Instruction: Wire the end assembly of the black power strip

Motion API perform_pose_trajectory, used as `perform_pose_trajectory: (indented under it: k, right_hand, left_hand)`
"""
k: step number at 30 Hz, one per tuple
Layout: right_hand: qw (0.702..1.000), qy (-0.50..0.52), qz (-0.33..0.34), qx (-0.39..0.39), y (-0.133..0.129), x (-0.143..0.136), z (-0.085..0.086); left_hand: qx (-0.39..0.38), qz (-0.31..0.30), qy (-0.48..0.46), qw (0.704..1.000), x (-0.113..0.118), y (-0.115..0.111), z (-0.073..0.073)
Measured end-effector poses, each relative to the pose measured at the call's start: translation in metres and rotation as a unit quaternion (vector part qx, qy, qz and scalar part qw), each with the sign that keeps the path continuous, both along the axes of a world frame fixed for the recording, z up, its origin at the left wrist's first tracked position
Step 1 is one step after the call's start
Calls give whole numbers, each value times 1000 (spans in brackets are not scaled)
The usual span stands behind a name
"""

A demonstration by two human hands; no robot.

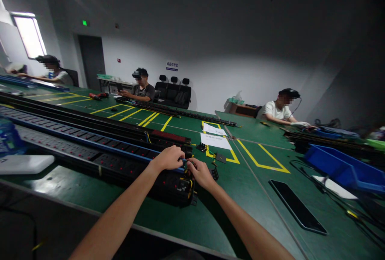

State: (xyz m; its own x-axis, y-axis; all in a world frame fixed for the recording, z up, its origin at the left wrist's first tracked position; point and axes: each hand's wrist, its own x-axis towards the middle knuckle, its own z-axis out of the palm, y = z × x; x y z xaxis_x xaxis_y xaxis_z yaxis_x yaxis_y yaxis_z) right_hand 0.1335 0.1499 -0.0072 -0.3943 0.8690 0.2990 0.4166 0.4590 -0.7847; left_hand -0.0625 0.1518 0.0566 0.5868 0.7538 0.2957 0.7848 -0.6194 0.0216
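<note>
Green bench (252, 200): blue-edged strip (104, 138) lies on it, L hand (170, 158) + R hand (200, 173) fingers bunched at its R end; can't tell what's pinched. Strip bodies look mostly assy'd; end work prob. unfinished, w/ wires (187, 180) exposed on nearer strip (164, 183).

Across the room, a white sign (172, 64) on the wall (225, 43) reads 成品存放区; the smaller line beneath is too tiny for me. Two sheets (215, 141) on the desk (249, 188) carry print I can't make out, and the green light (84, 23) above the door (92, 61) is equally unreadable.
</note>
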Motion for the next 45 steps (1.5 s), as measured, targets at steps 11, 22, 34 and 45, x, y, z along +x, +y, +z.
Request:
perform_pose_trajectory:
  k: [11,22,34,45]
  right_hand:
    - [1000,-1,0,-5,-1,-1,1]
    - [999,32,-9,-33,-2,0,1]
    - [999,25,-3,-33,1,1,-2]
    - [999,25,-6,-31,-1,0,1]
  left_hand:
    - [2,-4,-2,1000,0,1,-1]
    - [10,-2,-3,1000,0,0,-1]
    - [4,0,-2,1000,0,-2,2]
    - [3,-5,1,1000,0,-1,1]
